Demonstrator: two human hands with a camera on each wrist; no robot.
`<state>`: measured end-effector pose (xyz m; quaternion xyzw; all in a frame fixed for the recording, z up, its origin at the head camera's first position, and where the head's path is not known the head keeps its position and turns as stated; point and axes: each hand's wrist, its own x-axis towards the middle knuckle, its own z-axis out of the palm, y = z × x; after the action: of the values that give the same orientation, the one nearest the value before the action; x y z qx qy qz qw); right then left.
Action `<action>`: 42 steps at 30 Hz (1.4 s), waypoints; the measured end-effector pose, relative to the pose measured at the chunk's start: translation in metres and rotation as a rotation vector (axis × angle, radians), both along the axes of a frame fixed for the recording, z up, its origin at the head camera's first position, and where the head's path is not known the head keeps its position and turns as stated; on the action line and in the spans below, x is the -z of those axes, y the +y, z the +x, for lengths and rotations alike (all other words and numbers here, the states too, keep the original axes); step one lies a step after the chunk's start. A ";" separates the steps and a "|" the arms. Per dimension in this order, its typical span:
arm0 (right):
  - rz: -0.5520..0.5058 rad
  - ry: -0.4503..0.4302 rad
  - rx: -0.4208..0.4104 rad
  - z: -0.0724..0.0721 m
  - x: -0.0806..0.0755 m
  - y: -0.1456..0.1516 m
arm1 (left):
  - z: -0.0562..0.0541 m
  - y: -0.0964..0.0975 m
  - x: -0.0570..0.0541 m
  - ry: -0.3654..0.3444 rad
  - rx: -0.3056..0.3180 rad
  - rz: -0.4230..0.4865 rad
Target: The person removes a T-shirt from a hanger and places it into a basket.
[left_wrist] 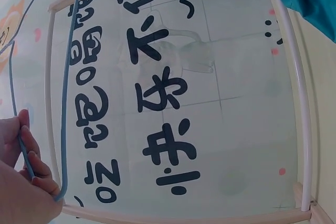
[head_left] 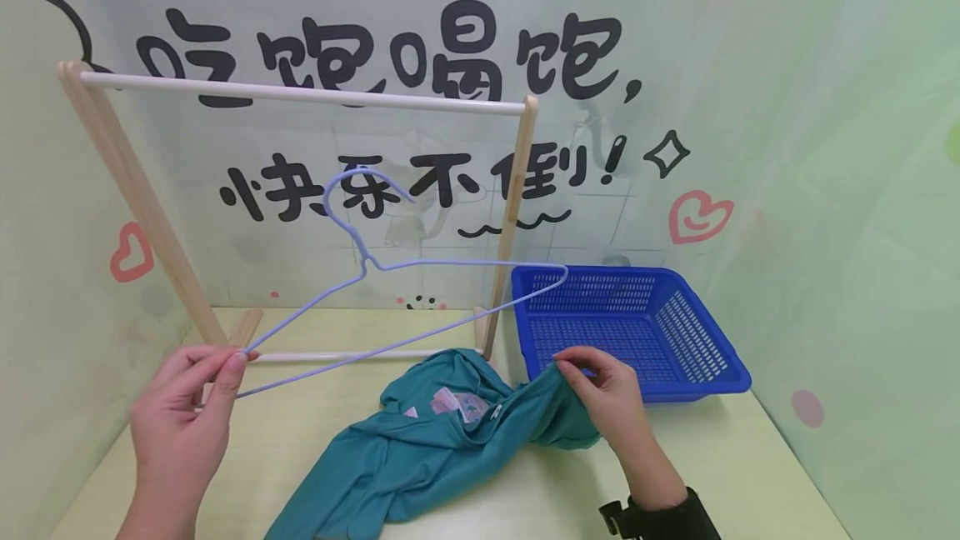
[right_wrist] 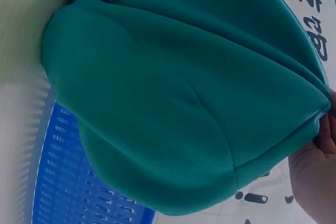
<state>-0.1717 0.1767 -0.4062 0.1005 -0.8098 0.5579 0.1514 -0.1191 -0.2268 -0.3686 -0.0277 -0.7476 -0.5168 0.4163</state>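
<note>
A light-blue wire hanger [head_left: 450,262] is held up by my left hand [head_left: 183,423], which pinches its left corner between thumb and fingers. Its hook points upward, and its right end reaches toward the basket. My right hand [head_left: 607,390] pinches the edge of a teal garment [head_left: 435,465] and lifts that part off the table. The rest of the cloth lies crumpled on the tabletop, with pale labels [head_left: 459,405] showing inside its opening. In the right wrist view the lifted cloth [right_wrist: 157,103] hangs from the fingertips. Hanger and garment are apart.
A wooden rack with a white top rail [head_left: 300,93] stands at the back left, behind the hanger. At the back right sits a blue perforated basket [head_left: 705,340]. The pale table [head_left: 720,473] meets a printed backdrop with large black lettering.
</note>
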 end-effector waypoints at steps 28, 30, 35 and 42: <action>0.046 -0.030 -0.101 -0.081 -0.041 -0.030 | 0.000 0.002 -0.007 0.009 -0.029 0.105; -0.003 -0.029 -0.103 -0.091 -0.043 -0.034 | -0.001 0.002 -0.007 0.016 -0.035 0.117; -0.099 -0.088 -0.132 -0.111 -0.041 -0.044 | -0.001 0.001 -0.008 0.019 -0.042 0.122; -0.093 -0.207 -0.176 -0.128 -0.028 -0.056 | 0.002 0.003 -0.003 -0.007 -0.065 0.081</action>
<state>-0.2996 0.1212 -0.3786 0.1061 -0.7823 0.6134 0.0219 -0.1175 -0.2243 -0.3654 0.0156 -0.7280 -0.5330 0.4310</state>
